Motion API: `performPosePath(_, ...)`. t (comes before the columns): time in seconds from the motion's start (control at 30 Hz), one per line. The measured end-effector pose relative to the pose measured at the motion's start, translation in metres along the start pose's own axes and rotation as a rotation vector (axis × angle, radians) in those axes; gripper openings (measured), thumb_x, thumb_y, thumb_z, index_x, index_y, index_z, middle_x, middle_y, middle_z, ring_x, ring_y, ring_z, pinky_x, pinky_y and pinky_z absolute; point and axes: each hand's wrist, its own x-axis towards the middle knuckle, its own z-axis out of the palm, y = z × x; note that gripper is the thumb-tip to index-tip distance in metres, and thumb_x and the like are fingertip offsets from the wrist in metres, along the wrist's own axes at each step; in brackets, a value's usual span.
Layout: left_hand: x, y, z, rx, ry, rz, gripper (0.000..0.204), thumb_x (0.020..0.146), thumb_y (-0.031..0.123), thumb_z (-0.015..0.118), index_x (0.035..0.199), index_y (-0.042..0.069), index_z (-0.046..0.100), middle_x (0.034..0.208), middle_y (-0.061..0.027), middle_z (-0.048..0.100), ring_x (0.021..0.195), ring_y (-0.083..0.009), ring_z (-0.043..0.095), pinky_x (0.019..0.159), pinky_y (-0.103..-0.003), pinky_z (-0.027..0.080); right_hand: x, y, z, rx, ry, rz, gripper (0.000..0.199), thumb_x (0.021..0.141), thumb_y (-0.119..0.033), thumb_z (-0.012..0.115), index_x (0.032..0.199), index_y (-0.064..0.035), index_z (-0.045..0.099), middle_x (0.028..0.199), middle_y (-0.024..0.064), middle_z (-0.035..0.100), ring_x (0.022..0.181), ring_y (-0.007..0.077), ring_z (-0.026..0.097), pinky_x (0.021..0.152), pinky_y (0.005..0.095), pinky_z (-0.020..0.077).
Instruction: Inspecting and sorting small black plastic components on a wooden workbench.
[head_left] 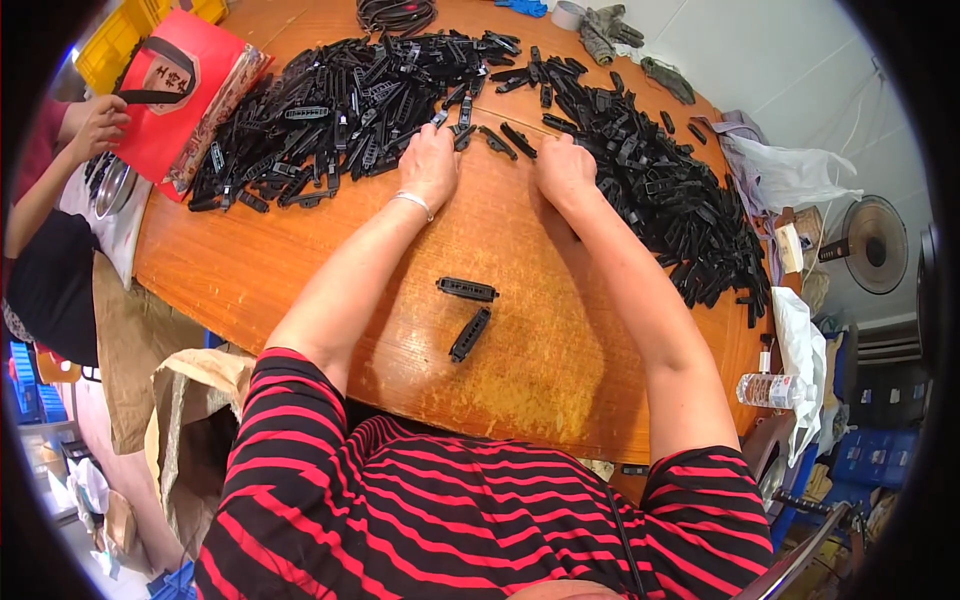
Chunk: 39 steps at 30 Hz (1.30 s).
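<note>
My left hand (430,166) is closed at the near edge of the left pile of black plastic parts (340,110). Its fingertips pinch a narrow black part (464,138). Across a small gap, my right hand (566,170) is curled beside the right pile (650,165), its fingers closed at the end of another slim black part (517,140). The fingertips are partly hidden by the hands. One more loose part (499,143) lies between the hands. Nearer to me, two slotted black parts, one crosswise (467,289) and one slanted (470,334), rest apart on the wooden table (480,390).
At the left, another person's hand (98,128) is at a red bag (185,85). A plastic bottle (770,390) lies by the right table edge, with a fan (872,245) beyond. Gloves (608,32), a tape roll (568,14) and coiled cable (396,14) are at the back.
</note>
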Motion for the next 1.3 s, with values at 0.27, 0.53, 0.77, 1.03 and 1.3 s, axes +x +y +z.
performPosePath(0.27, -0.007, -0.009, 0.000, -0.030, 0.051, 0.028, 0.017, 0.078, 0.013, 0.069, 0.089, 0.006, 0.058, 0.095, -0.0127, 0.056, 0.096, -0.0313, 0.057, 0.082, -0.042, 0.049, -0.033, -0.006, 0.010, 0.190, 0.094, -0.193, 0.017, 0.080, -0.011, 0.064, 0.096, -0.0058, 0.066, 0.097, 0.0182, 0.062, 0.086, 0.0346, 0.066, 0.074, 0.0405, 0.0539)
performPosePath(0.53, -0.032, -0.020, -0.020, -0.046, 0.028, 0.038, 0.018, 0.076, 0.015, 0.071, 0.085, 0.005, 0.059, 0.089, -0.0124, 0.058, 0.092, -0.0322, 0.058, 0.078, -0.042, 0.048, -0.074, -0.011, 0.012, 0.376, 0.206, -0.484, 0.006, 0.079, -0.010, 0.067, 0.085, -0.0102, 0.069, 0.088, 0.0091, 0.062, 0.077, 0.0303, 0.064, 0.068, 0.0385, 0.0516)
performPosePath(0.77, -0.040, -0.010, -0.027, -0.028, -0.042, -0.005, 0.019, 0.079, 0.021, 0.071, 0.086, 0.006, 0.062, 0.098, -0.0124, 0.060, 0.098, -0.0305, 0.056, 0.084, -0.041, 0.048, -0.097, -0.034, 0.003, 0.428, 0.308, -0.560, 0.003, 0.080, -0.005, 0.063, 0.083, -0.0052, 0.065, 0.087, 0.0105, 0.061, 0.069, 0.0298, 0.064, 0.062, 0.0383, 0.0525)
performPosePath(1.03, -0.053, -0.015, -0.034, -0.071, -0.019, 0.136, 0.018, 0.075, 0.016, 0.073, 0.082, 0.005, 0.060, 0.084, -0.0111, 0.061, 0.087, -0.0307, 0.059, 0.077, -0.041, 0.049, -0.118, -0.052, 0.007, 0.548, 0.234, -0.606, 0.005, 0.081, -0.004, 0.057, 0.083, -0.0024, 0.061, 0.084, 0.0142, 0.060, 0.076, 0.0328, 0.064, 0.065, 0.0413, 0.0521)
performPosePath(1.3, -0.064, 0.008, -0.054, -0.327, -0.199, -0.126, 0.025, 0.071, 0.016, 0.077, 0.085, 0.004, 0.060, 0.082, -0.0143, 0.064, 0.081, -0.0308, 0.063, 0.072, -0.039, 0.049, -0.097, -0.052, -0.007, 0.939, 0.200, -0.186, 0.023, 0.090, -0.014, 0.060, 0.109, -0.0003, 0.060, 0.078, 0.0111, 0.062, 0.066, 0.0197, 0.062, 0.059, 0.0317, 0.0524)
